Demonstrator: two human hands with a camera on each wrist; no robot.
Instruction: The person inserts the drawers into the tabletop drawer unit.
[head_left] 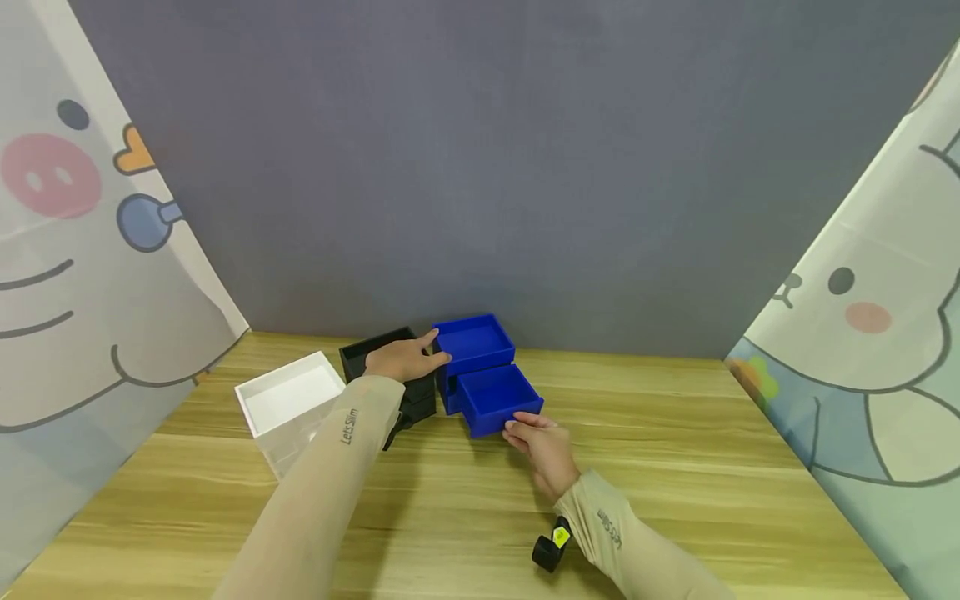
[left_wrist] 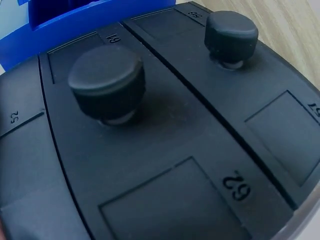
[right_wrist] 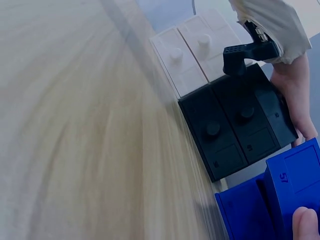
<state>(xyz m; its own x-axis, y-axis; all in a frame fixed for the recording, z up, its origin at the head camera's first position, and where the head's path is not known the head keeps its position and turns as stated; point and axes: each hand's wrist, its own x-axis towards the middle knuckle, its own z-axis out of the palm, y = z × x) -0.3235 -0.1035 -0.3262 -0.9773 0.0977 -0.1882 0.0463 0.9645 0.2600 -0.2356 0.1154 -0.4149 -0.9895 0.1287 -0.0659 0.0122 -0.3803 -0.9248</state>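
Note:
A small blue drawer cabinet (head_left: 472, 340) stands against the back wall, its upper drawer (head_left: 498, 392) pulled partly out and holding nothing visible. My right hand (head_left: 543, 450) holds this drawer at its front right. In the right wrist view, the right thumb (right_wrist: 305, 223) lies on the blue front marked 57. With fingers extended, my left hand (head_left: 405, 360) touches the cabinet's top left side. Below that hand is a black drawer cabinet (head_left: 423, 396), with round knobs (left_wrist: 107, 82) on its drawer fronts. The drawer's own knob is hidden.
A white drawer cabinet (head_left: 292, 396) stands left of the black one, angled on the wooden table (head_left: 645, 417). A grey wall (head_left: 510, 167) closes the back. Printed cartoon panels (head_left: 847, 333) flank both sides. A black wrist camera (head_left: 551, 550) hangs at the right cuff.

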